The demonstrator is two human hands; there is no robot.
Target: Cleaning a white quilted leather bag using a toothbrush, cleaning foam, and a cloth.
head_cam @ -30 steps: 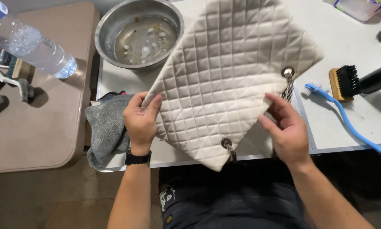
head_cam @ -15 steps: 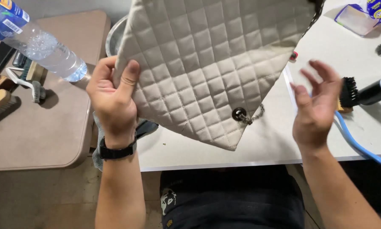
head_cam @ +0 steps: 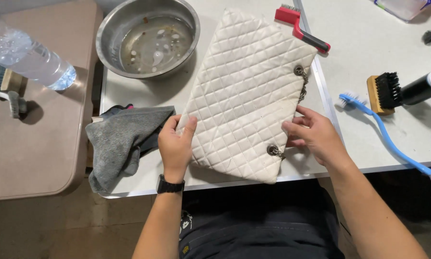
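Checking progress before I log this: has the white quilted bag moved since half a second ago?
Yes. The white quilted bag was held up over the steel bowl; now it lies flat on the table, right of the bowl.
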